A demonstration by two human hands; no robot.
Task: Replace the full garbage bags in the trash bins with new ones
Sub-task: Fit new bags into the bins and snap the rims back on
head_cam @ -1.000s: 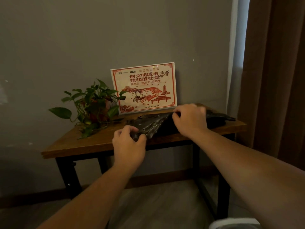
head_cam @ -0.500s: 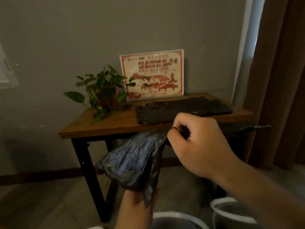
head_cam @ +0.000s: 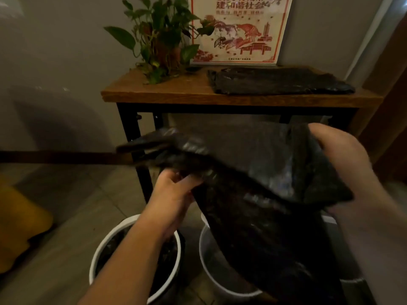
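Nearest, two white trash bins: the left bin (head_cam: 100,247), lined in black, and the bare bin (head_cam: 209,260). Over them hangs the black garbage bag (head_cam: 253,183), with the left hand (head_cam: 174,190) gripping its bunched edge and the right hand (head_cam: 343,155) clamping its grip on the upper corner. Beyond, folded bags (head_cam: 275,81) lie on the desk (head_cam: 176,95).

Dim, warm light; a soft shadow falls on the left wall (head_cam: 55,119). The right hand (head_cam: 343,159) is blurred, and the frame edges bend.
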